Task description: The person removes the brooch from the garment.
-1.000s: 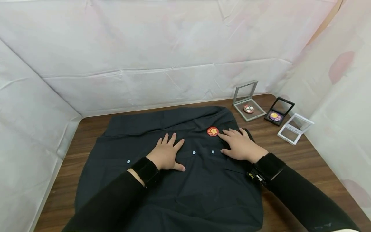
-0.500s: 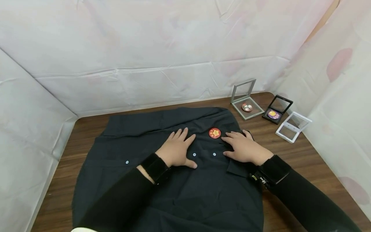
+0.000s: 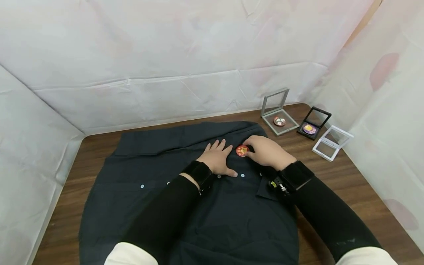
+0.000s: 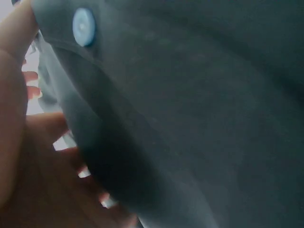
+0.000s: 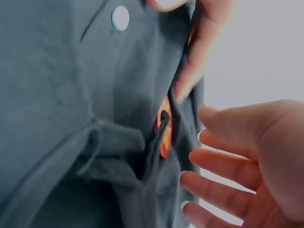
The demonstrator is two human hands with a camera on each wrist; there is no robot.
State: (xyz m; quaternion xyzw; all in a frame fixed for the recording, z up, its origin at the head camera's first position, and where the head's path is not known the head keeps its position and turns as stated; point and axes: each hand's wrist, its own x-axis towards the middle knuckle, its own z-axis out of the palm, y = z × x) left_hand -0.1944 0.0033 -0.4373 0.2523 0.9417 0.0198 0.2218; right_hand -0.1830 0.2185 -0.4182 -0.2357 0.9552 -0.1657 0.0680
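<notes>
— Right hand point(image 3: 267, 151): how does it stand?

— Bent over from the right, thumb and forefinger parted about the badge point(image 3: 240, 151). Right wrist view shows space between fingers and rim, so it seems not clamped; contact I can't confirm.

— Where's the badge?

— On the shirt point(image 3: 238, 224), toward the desk's point(image 3: 334, 195) far edge, well left of the black case point(image 3: 308, 135) near the far right corner.

— How would it handle?

— Light and stiff, I'd judge, its face perhaps slick. Best taken by the rim, finger opposite thumb. Shirt looks soft and limp, likely to bunch if pinched along with it; a fold stands before the badge in the right wrist view.

— And the left hand point(image 3: 214, 160)?

— Fingers spread on the shirt, just left of the badge, gripping nothing.
</notes>
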